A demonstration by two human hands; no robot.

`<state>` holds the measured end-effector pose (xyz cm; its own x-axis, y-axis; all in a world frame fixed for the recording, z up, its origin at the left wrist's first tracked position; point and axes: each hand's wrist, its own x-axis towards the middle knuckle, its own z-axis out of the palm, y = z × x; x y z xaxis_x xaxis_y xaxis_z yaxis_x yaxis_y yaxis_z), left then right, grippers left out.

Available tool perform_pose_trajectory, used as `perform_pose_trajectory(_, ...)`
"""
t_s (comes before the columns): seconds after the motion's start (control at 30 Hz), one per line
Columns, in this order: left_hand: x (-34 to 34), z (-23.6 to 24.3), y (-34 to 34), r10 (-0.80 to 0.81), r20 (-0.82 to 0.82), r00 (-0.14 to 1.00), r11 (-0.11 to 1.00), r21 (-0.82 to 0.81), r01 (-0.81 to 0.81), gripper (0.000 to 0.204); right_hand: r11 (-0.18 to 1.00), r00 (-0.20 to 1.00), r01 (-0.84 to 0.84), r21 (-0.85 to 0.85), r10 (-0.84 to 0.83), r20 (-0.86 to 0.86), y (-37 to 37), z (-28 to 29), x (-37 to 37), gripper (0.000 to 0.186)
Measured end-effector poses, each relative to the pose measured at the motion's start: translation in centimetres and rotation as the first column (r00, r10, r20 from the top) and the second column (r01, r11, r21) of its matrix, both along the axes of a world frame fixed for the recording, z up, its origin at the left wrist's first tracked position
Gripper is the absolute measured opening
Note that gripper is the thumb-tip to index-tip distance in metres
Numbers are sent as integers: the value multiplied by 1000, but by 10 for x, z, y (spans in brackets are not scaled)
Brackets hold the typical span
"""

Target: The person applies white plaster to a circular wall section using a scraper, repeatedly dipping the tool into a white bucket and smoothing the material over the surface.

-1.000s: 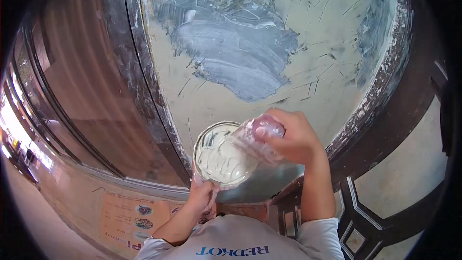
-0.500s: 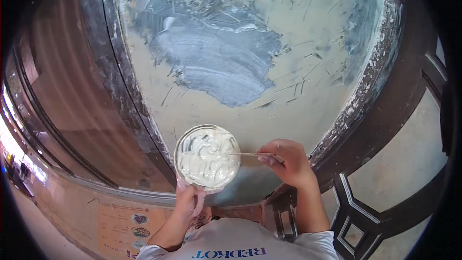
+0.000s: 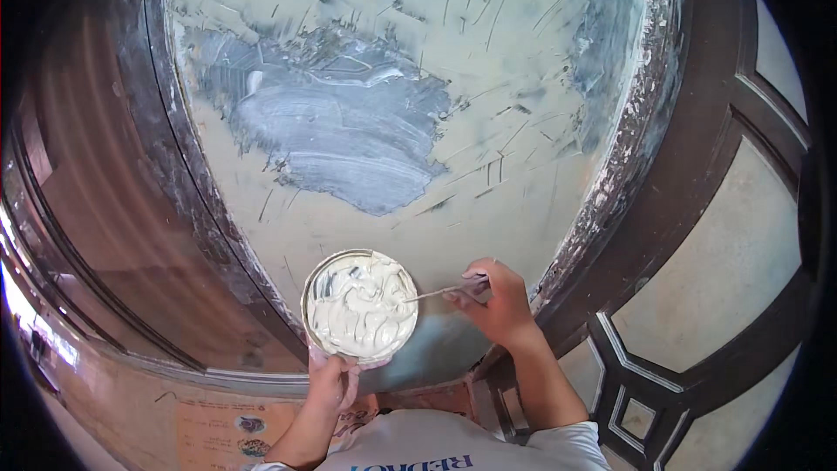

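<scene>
My left hand (image 3: 331, 377) grips a round tub (image 3: 307, 318) from below and at its near rim; the fingers under it are mostly hidden. Thick, creamy off-white putty (image 3: 364, 305) fills the tub in swirls and ridges. My right hand (image 3: 497, 301) is closed around a putty knife (image 3: 436, 293), seen almost edge-on. The knife's tip reaches over the tub's right side and meets the putty there. Beyond both hands stands a pale panel (image 3: 488, 227) with a large grey smeared patch (image 3: 340, 135) and many dark scratches.
A worn dark frame with flaking paint (image 3: 629, 135) edges the panel's right side, another strip (image 3: 196, 157) its left. Brown glossy panelling (image 3: 96, 166) stands at left, dark-framed pale panels (image 3: 728, 262) at right. An orange printed sheet (image 3: 209, 436) lies low on the left.
The view has shifted, so the panel appears further left. The knife has tilted, its handle end now higher than its tip. Both hands keep their hold.
</scene>
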<state>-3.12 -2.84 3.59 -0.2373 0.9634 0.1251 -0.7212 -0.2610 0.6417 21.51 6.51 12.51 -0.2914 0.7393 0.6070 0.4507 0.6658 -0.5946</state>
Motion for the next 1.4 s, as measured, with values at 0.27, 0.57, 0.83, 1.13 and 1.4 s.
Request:
perform_pose_trajectory(0.27, -8, -1, -5, -80, 72, 994, 993, 97, 72, 83, 969, 968, 114, 220, -158, 194, 28, 36, 31, 42)
perform_pose_trajectory(0.57, -4, -12, -11, -66, 74, 995, 998, 12, 65, 82, 810, 935, 292, 508, -355, 28, 62, 154, 25, 47)
perform_pose_trajectory(0.83, -10, -11, -13, -37, -10, 999, 999, 22, 37, 82, 739, 915, 352, 575, -402, -45, 74, 187, 35, 45)
perform_pose_trajectory(1.13, -9, 1, -14, -93, 72, 993, 996, 10, 93, 85, 654, 884, 428, 623, -445, -139, 87, 189, 45, 45)
perform_pose_trajectory(1.4, -8, 0, -13, -80, -5, 997, 997, 3, 80, 83, 776, 894, 349, 525, -444, 61, 84, 153, 42, 48)
